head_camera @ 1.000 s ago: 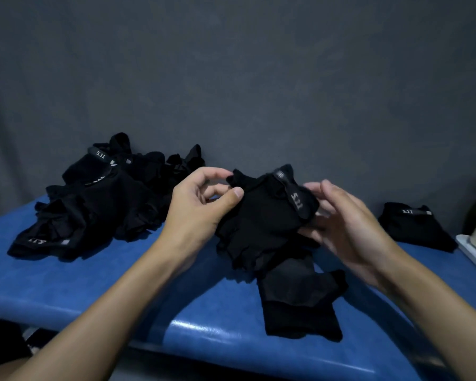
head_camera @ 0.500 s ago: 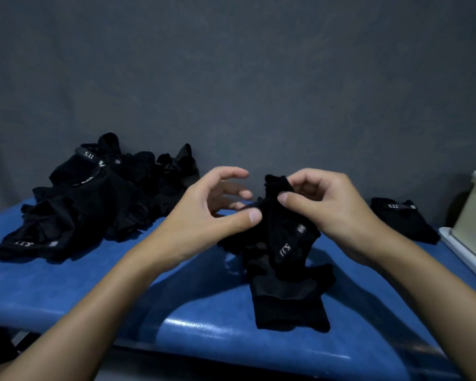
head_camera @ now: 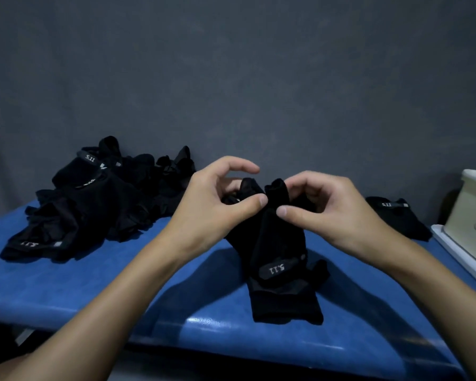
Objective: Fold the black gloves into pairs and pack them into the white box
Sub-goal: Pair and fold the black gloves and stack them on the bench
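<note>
Left hand (head_camera: 212, 204) and right hand (head_camera: 327, 213) each pinch the finger end of a black 5.11 glove (head_camera: 272, 237), hung over its mate (head_camera: 286, 306) on the blue table (head_camera: 94, 284); best align cuffs before folding; white box (head_camera: 473, 210) stands far right.

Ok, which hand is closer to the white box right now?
Right. The right hand pinches the glove on the side toward the white box; the left hand grips it farther away.
</note>
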